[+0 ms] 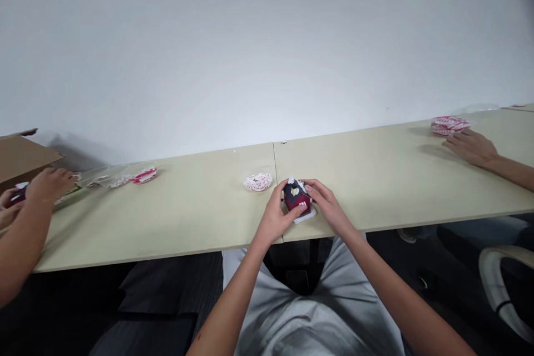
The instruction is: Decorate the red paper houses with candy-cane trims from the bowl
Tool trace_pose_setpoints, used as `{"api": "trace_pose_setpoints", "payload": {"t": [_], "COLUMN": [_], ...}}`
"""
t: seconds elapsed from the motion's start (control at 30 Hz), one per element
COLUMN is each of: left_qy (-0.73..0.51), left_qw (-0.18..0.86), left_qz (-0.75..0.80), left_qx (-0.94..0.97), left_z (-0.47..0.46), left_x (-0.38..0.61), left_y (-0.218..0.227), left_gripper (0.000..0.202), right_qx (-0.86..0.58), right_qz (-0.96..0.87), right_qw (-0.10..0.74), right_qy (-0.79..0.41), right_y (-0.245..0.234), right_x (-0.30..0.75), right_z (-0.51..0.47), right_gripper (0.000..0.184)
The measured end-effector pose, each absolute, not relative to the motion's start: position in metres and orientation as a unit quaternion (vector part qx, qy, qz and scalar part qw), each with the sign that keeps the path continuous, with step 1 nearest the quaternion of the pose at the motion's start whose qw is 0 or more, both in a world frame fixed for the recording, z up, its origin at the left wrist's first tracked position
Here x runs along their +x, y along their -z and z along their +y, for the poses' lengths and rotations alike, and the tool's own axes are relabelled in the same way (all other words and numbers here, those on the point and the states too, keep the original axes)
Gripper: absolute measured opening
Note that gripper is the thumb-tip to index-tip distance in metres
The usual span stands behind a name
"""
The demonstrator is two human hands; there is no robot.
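A small dark red and navy model house [297, 198] stands on a white base [303, 217] near the front edge of the table. My left hand [275, 207] grips its left side, and my right hand [324, 204] holds its right side and top. My fingers hide part of the roof. Just left of my left hand lies a crumpled red-and-white patterned paper piece [258, 182], not touching the hand.
A beige table [367, 178] runs along a white wall. A co-worker's hands [50, 186] work at a cardboard box [25, 156] on the left, near a plastic bag with red-and-white paper [144, 175]. Another person's hand [471, 147] rests beside a similar paper stack [449, 125].
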State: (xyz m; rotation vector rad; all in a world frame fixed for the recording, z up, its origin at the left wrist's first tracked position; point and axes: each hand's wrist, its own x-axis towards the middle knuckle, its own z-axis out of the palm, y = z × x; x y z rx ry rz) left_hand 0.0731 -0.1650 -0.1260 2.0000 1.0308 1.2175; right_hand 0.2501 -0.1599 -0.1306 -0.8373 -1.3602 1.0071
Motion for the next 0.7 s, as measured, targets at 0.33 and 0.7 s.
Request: {"api": "trace_pose_setpoints", "payload": {"t": [0.33,0.7], "left_qy": [-0.455,-0.451], "left_qw": [0.285,0.284], "left_qz": [0.388,0.391], "left_qx": [0.749,0.75], "left_z": [-0.164,-0.1643], "left_x": [0.0719,0.073], "left_y": [0.1271,0.1257], "left_gripper": [0.071,0.069], "right_qx": [-0.356,-0.347], "right_qz": [-0.567,-0.591], "right_qw": [0.588,0.583], "right_qy": [-0.454,-0.437], "right_y": [0.1333,0.1275], "right_x": [0.2528,0.2525], "right_z": [-0.1616,-0.1623], "right_gripper": [0.042,0.043]}}
